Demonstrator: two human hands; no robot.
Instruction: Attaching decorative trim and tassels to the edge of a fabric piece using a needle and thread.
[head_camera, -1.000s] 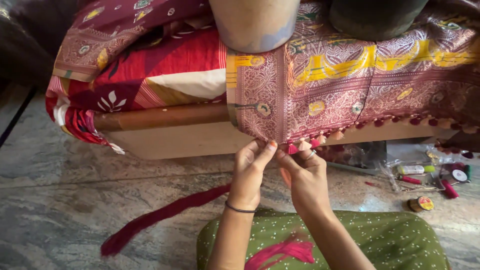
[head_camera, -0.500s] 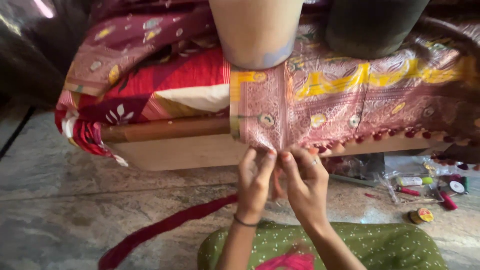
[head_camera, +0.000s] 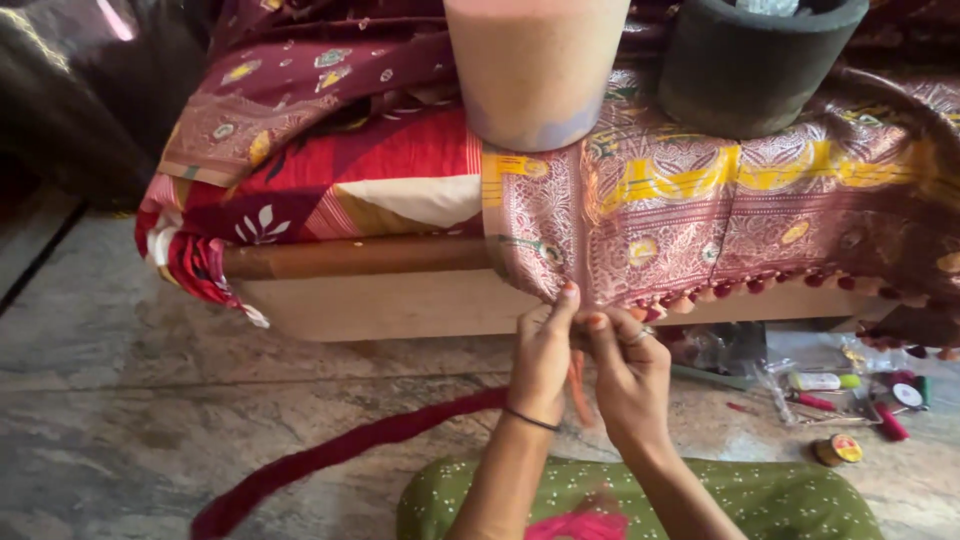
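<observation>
1. A dark red yarn bundle (head_camera: 330, 455) lies on the grey stone floor (head_camera: 150, 400), its long axis running from lower left up toward the hands.
2. The left hand (head_camera: 543, 360) has its fingers pinched shut on the lower hem of the brocade cloth (head_camera: 680, 210), thumb tip up at the edge.
3. The right hand (head_camera: 628, 372), wearing a ring, touches the left; its fingers close on the same hem, with orange thread (head_camera: 578, 385) hanging straight down between the two hands.
4. The cloth drapes over a low wooden bench (head_camera: 400, 290); its tasselled hem (head_camera: 760, 285) runs left to right.
5. A beige cylinder (head_camera: 535, 70) and a dark stone mortar (head_camera: 750, 70) stand on the cloth.
6. Thread spools (head_camera: 850, 420) lie on the floor at right.
</observation>
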